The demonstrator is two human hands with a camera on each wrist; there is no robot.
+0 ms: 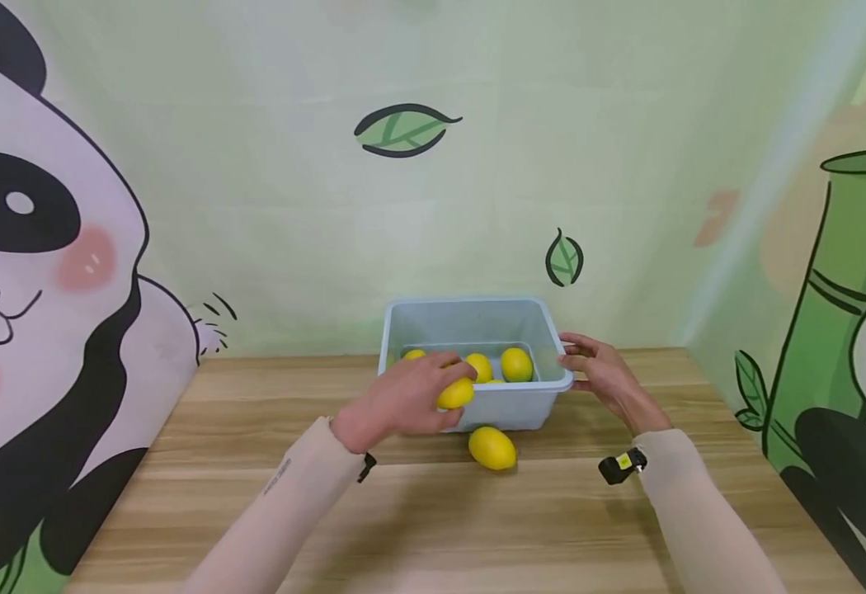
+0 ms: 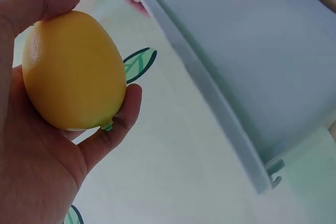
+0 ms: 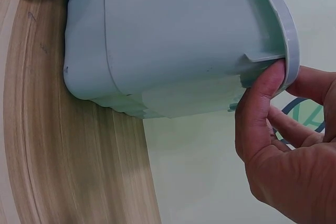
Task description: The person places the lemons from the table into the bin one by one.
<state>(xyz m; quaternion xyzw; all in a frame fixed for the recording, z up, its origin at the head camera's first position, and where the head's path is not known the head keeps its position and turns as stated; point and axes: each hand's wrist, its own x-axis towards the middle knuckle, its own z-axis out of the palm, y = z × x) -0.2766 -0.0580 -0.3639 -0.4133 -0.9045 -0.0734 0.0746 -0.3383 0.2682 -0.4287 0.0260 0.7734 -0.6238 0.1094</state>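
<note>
In the head view a light blue plastic bin (image 1: 433, 309) stands on the wooden table, with several lemons inside, among them one lemon (image 1: 516, 365) at the right. My left hand (image 1: 411, 396) holds a lemon (image 2: 76, 72) at the bin's front rim, thumb on one side and fingers on the other in the left wrist view. Around the rim at the bin's right end, my right hand (image 1: 605, 375) pinches with thumb and fingers, clearly seen in the right wrist view. Another lemon (image 1: 492, 448) lies on the table just in front of the bin.
The wood-grain table (image 1: 552, 528) reaches back to a pale green backdrop (image 1: 277, 165) printed with pandas, leaves and bamboo. Close behind the bin rises this backdrop. A small black device (image 1: 622, 466) is strapped at the right wrist.
</note>
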